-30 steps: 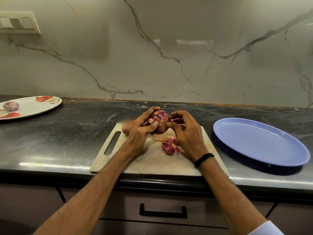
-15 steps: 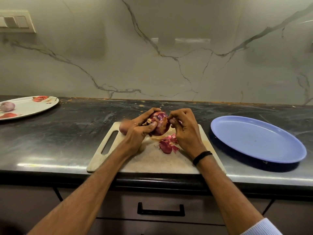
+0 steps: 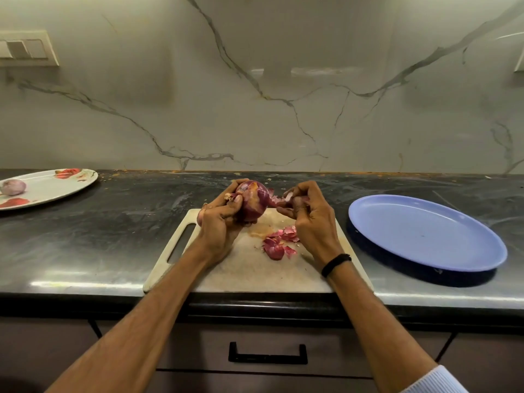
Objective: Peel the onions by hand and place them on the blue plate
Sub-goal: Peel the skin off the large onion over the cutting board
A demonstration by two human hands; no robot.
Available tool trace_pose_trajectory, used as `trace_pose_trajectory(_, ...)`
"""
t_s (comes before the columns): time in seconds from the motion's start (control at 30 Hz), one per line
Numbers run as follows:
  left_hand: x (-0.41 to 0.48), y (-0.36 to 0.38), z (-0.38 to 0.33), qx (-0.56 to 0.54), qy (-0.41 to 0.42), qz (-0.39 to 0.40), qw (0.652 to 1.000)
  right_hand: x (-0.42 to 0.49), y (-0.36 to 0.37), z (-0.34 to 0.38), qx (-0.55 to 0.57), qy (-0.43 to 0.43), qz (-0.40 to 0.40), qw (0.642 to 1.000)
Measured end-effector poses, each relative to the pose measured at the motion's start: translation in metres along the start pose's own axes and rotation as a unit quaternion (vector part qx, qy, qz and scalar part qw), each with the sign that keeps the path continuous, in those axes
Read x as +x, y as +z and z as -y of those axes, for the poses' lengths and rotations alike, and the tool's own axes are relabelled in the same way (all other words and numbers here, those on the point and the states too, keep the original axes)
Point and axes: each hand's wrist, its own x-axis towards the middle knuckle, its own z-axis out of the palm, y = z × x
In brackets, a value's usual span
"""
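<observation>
My left hand [image 3: 219, 219] grips a red onion [image 3: 253, 202] above the far edge of a pale cutting board [image 3: 255, 273]. My right hand [image 3: 307, 215] pinches a strip of purple skin [image 3: 279, 200] that still hangs from the onion's right side. A small heap of torn skins [image 3: 276, 243] lies on the board between my wrists. The blue plate [image 3: 425, 231] sits to the right of the board with nothing on it. Another onion [image 3: 13, 187] lies on a white patterned plate [image 3: 54, 185] far left.
The dark stone counter [image 3: 113, 222] runs the full width, with a marble wall [image 3: 283, 95] behind it. A drawer with a black handle [image 3: 268, 353] is below the counter's front edge. A switch panel [image 3: 25, 48] is on the wall at upper left.
My right hand has drawn away to the right, pulling a strip of skin off the onion. My left hand has turned the onion, so more bare purple surface faces me.
</observation>
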Motion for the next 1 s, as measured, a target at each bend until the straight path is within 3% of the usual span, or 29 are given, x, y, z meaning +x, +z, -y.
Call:
trace_pose_trajectory(0.13, -0.002, 0.000, 0.000, 0.014, 0.000, 0.002, 1.000, -0.001, 0.001, -0.003, -0.138, -0.062, -0.032, 0.988)
trace_pose_trajectory(0.3, -0.006, 0.007, -0.003, 0.059, 0.014, 0.033, 0.998, -0.003, -0.002, -0.002, -0.159, -0.083, -0.045, 0.983)
trace_pose_trajectory(0.4, -0.008, 0.008, -0.003, 0.098, 0.018, 0.051, 0.994, -0.004, 0.000, -0.001, -0.191, -0.112, -0.002, 0.975)
trace_pose_trajectory(0.57, -0.010, 0.008, -0.005, 0.153, 0.007, 0.077, 0.985, -0.004, 0.005, -0.006, -0.216, -0.129, 0.049, 0.967)
trace_pose_trajectory(0.77, -0.017, 0.014, -0.011, 0.186, 0.008, 0.096, 0.978, 0.001, 0.004, -0.012, -0.229, -0.156, -0.016, 0.961)
trace_pose_trajectory(1.0, -0.021, 0.017, -0.014, 0.201, 0.005, 0.100, 0.974, 0.003, 0.002, -0.012, -0.175, -0.123, -0.038, 0.976)
